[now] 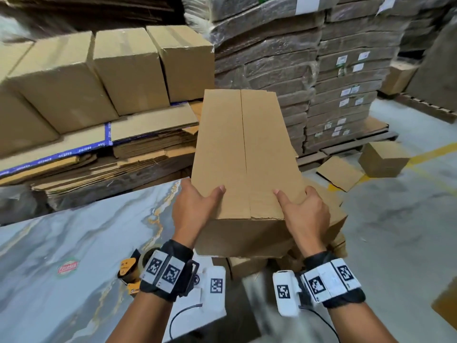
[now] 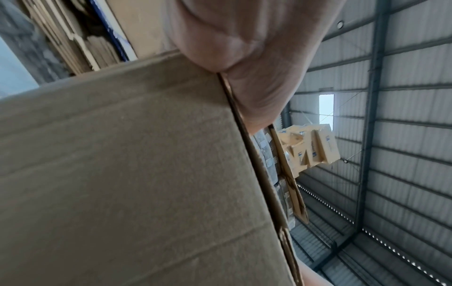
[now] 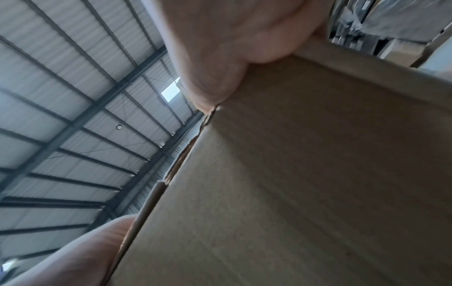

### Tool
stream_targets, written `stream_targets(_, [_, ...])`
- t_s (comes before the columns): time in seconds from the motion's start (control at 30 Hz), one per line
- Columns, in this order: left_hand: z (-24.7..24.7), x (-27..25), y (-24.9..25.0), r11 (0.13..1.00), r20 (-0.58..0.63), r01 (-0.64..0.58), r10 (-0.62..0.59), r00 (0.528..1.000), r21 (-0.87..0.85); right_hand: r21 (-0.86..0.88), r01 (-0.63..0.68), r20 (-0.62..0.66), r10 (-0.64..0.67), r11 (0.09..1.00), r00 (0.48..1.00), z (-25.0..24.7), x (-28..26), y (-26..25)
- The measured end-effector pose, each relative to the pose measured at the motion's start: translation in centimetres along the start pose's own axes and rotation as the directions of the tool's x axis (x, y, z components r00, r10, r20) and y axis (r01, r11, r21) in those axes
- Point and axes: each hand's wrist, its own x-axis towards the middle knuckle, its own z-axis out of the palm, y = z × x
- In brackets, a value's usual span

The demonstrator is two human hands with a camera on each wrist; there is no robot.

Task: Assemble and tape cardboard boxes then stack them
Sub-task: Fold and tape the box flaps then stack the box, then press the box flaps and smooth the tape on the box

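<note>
A plain brown cardboard box (image 1: pixel 244 154) is held up in front of me, its closed flaps facing up with an untaped seam down the middle. My left hand (image 1: pixel 195 206) grips its near left corner, thumb on top and fingers down the side. My right hand (image 1: pixel 305 214) grips the near right corner the same way. In the left wrist view the box (image 2: pixel 122 174) fills the frame under my thumb (image 2: pixel 244 58). The right wrist view shows the box (image 3: pixel 305 183) below my right thumb (image 3: pixel 220 58). A tape dispenser (image 1: pixel 132 268) lies on the table by my left wrist.
A marble-patterned table (image 1: pixel 61 256) spreads at lower left. Three assembled boxes (image 1: pixel 123 68) stand on flat cardboard stacks (image 1: pixel 111 149) behind it. Wrapped pallets of flat cardboard (image 1: pixel 321 70) rise ahead. Loose boxes (image 1: pixel 382 158) sit on the concrete floor at right.
</note>
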Motion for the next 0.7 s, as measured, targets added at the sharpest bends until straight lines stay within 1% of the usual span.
stream_targets(0.17, [-5.9,-0.1,-1.5,1.0,-0.116,0.011,-0.013,0.993,-0.018,0.06,0.08,0.052,-0.083,0.995,0.995,1.4,-3.0,-4.7])
stream_targets(0.33, [-13.0,0.0,-6.7,0.998,-0.246,0.046,-0.055,0.968,-0.042,0.159,0.175,0.12,-0.195,0.972,0.973,4.9,-7.9,-10.7])
stream_targets(0.47, [-19.3,0.0,-12.9,0.993,-0.323,0.088,-0.111,0.94,-0.084,0.184,0.212,0.188,-0.246,0.96,0.951,10.1,-13.5,-15.9])
stream_targets(0.57, [-24.5,0.0,-19.2,0.986,-0.361,0.145,-0.166,0.918,-0.085,0.2,0.264,0.222,-0.306,0.943,0.926,14.4,-19.0,-19.7])
stream_targets(0.7, [-31.0,-0.5,-27.7,0.966,-0.412,0.243,-0.259,0.873,-0.092,0.18,0.3,0.345,-0.346,0.937,0.872,20.4,-26.7,-23.4])
